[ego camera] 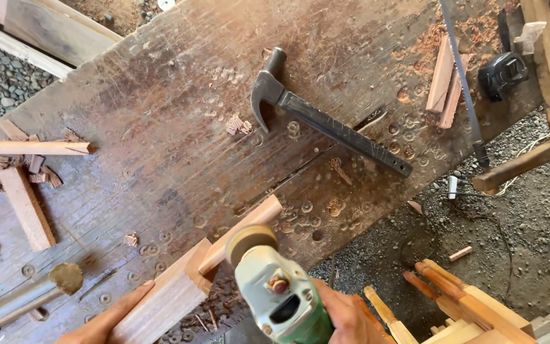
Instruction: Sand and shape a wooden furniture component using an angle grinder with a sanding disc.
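One green and grey angle grinder [281, 296] is held against one notched pale wooden workpiece [189, 283] on the worn brown wooden desk [160, 114].

The grinder is gripped by the right hand [348, 315], fingers wrapped round its body; its disc is set at the workpiece's narrow tenon. The left hand [106, 322] is laid flat, fingers together, along the workpiece at the desk's near edge. One black steel claw hammer [326, 118], one black tape measure [503, 75] and one hacksaw [463, 83] are seen further off.
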